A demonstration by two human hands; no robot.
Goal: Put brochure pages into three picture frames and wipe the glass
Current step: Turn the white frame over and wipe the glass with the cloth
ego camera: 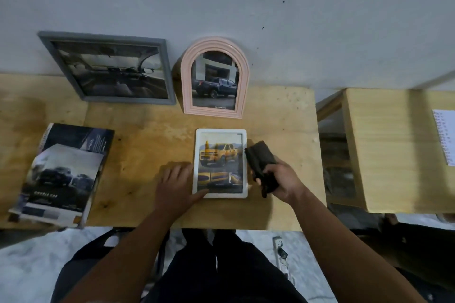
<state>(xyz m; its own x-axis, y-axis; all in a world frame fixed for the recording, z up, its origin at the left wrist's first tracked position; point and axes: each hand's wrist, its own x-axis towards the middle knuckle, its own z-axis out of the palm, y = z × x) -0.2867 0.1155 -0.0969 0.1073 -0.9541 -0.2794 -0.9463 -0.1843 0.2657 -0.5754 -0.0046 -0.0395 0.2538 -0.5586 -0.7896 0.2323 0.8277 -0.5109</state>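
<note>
A white frame [220,131] lies flat on the wooden table [147,135] with a yellow truck page inside it. My left hand [176,186] rests flat beside its left edge, thumb lying on the frame's lower left corner. My right hand [278,181] grips a dark folded cloth [259,157] just right of the frame, the cloth's top touching the frame's right edge. A grey frame [108,39] with a car interior page and a pink arched frame [214,43] with a dark truck page lean against the wall.
The brochure stack [64,172] lies at the table's left front. A second wooden table [394,150] stands to the right with a printed sheet [444,135] on it. A power strip [280,253] lies on the floor near my legs.
</note>
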